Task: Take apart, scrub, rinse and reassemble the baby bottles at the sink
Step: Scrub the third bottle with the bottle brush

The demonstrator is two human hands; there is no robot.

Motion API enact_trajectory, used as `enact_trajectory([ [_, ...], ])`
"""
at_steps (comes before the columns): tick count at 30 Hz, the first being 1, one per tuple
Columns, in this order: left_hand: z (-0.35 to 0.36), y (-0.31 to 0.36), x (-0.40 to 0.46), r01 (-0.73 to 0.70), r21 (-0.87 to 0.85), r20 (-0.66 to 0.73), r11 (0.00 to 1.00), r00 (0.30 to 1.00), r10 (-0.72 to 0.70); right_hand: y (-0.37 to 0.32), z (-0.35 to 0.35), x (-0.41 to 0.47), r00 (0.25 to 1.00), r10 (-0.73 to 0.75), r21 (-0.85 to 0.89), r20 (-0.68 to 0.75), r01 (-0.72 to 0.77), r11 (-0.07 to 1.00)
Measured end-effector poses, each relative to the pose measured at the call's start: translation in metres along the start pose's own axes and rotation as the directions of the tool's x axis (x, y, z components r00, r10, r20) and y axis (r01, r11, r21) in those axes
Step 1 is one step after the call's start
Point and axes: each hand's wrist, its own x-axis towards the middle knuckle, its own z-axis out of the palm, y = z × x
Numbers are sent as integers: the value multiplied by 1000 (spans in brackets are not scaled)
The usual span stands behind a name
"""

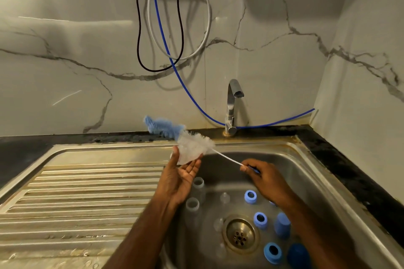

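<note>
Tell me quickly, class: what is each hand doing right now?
Left hand: open, palm up, fingertips touching the white bristles of the bottle brush.
Right hand: closed, pinching the brush's handle end.

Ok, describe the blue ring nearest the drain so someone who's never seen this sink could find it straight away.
Start at the steel sink basin and find the round metal drain in its floor. Just right of the drain's upper edge sits a light blue screw ring, tipped so its dark hole faces you. Unlike the other two rings, it almost touches the drain's rim, with a blue cap standing just to its right.
</note>
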Motion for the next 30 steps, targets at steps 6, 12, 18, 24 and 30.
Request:
enact_trajectory([
  [6, 2, 4, -1, -5, -35, -8, 999, 1000, 5, 2, -6, 1, 999, 26, 47, -34, -24, 999],
  [12, 3, 2, -2, -6, -31, -20, 999, 1000, 6, -3, -1, 2, 996, 10, 52, 88, -14, 999],
  [18, 2, 0, -4, 62, 38, 22, 997, 998, -63, -3, -3, 0, 1000, 21, 89, 12, -22, 996],
  [24, 2, 11, -5, 23, -45, 24, 999, 999, -22, -1, -5, 1, 997, 23, 61, 77, -28, 998],
  [30, 3, 1, -1, 61, 48, 11, 997, 998, -62, -7, 5, 0, 998, 12, 79, 64, -17, 997],
])
